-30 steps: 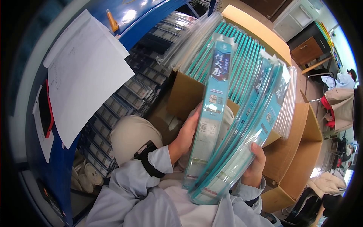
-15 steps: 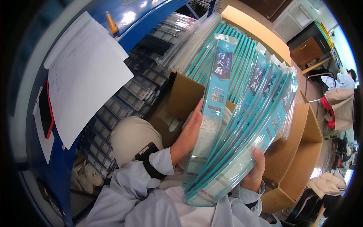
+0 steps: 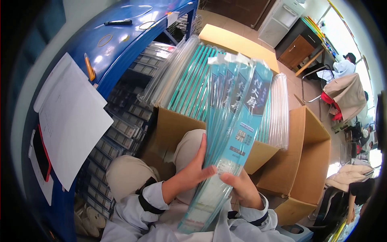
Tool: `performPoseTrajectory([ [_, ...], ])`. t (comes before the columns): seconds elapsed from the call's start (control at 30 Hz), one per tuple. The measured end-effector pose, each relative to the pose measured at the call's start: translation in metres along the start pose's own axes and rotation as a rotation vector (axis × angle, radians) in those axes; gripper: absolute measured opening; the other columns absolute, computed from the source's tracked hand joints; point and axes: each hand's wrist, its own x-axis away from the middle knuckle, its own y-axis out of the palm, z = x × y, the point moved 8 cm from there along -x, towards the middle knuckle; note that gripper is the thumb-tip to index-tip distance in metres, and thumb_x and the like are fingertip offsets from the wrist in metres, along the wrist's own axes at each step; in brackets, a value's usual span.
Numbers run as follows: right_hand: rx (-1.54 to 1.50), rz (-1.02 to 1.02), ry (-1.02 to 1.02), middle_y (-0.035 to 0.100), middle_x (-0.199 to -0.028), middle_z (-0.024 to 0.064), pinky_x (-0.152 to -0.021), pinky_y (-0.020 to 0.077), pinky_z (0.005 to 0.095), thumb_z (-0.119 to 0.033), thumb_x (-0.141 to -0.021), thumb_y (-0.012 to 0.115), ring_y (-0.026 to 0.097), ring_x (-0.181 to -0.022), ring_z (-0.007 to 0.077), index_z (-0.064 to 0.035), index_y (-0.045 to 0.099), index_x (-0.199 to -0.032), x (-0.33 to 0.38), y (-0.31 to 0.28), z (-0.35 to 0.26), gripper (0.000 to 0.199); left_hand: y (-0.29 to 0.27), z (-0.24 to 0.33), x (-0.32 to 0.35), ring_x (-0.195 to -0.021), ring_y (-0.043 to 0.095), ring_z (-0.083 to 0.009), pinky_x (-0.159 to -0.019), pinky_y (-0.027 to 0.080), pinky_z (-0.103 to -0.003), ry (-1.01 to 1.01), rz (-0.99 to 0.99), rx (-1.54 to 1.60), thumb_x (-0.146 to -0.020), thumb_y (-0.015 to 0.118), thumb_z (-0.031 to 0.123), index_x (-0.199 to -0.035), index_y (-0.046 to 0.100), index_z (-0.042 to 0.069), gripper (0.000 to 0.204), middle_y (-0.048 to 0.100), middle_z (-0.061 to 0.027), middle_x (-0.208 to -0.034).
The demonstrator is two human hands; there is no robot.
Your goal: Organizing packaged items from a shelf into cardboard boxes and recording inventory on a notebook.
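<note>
The left hand (image 3: 193, 171) grips the near edge of a fanned bundle of long teal packets (image 3: 231, 133), its fingers flat along the left side and the thumb pressed across the front. The right hand (image 3: 242, 189) clasps the same bundle from below and to the right, fingers curled over the lower part of the top packet. The bundle stands tilted over the person's lap, its upper ends reaching in front of an open cardboard box (image 3: 177, 129) packed with more teal packets in clear sleeves. A second, open cardboard box (image 3: 306, 161) sits just to the right. To the left stands a blue shelf unit (image 3: 121, 60) with rows of small drawers, white paper sheets (image 3: 72, 121) hanging on its side and a pen (image 3: 117, 23) lying on top.
</note>
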Motion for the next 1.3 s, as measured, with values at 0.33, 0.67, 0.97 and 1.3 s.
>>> performPoseTrajectory([
  [0.33, 1.337, 0.059, -0.756, 0.015, -0.14, 0.0342, -0.099, 0.0262, 0.054, -0.021, -0.054, 0.081, 0.027, -0.123, 0.0511, -0.0056, 0.021, -0.141, 0.024, 0.045, -0.112, 0.107, 0.011, 0.046, -0.019, -0.135, 0.017, -0.0306, -0.11, 0.014, -0.04, 0.073, -0.202, 0.548, -0.078, 0.059, 0.06, -0.14, -0.02, 0.002, 0.116, 0.013, -0.021, -0.145],
  [0.67, 1.359, 0.114, -0.858, 0.025, -0.14, 0.0281, -0.1, 0.0298, 0.0467, -0.031, -0.054, 0.084, 0.036, -0.123, 0.0401, 0.0024, 0.012, -0.141, 0.02, 0.05, -0.097, 0.118, 0.016, 0.064, -0.006, -0.134, 0.019, -0.0321, -0.109, 0.015, -0.041, 0.113, -0.112, 0.535, -0.079, 0.06, 0.054, -0.142, -0.016, 0.002, 0.112, 0.015, -0.0219, -0.143],
  [0.97, 0.277, -0.117, -0.424, 0.048, -0.124, 0.0121, -0.091, 0.0433, 0.0388, -0.039, -0.079, 0.064, 0.05, -0.111, 0.0241, 0.0001, 0.04, -0.128, 0.014, -0.008, -0.027, 0.067, 0.006, 0.124, 0.01, -0.135, 0.013, -0.0402, -0.108, 0.014, -0.044, 0.378, 0.286, -0.41, -0.075, 0.061, 0.052, -0.143, -0.006, -0.001, 0.11, 0.009, -0.0264, -0.144],
  [1.3, -0.295, -0.105, -0.475, 0.055, -0.114, 0.0149, -0.085, 0.046, 0.0395, -0.03, -0.081, 0.062, 0.054, -0.102, 0.0298, -0.0006, 0.048, -0.12, 0.044, -0.039, -0.033, 0.051, -0.112, 0.244, -0.075, -0.107, 0.052, -0.0361, -0.089, 0.044, -0.042, 0.293, 0.623, -1.229, -0.087, 0.055, 0.032, -0.116, 0.051, 0.002, 0.042, 0.056, -0.0156, -0.115],
])
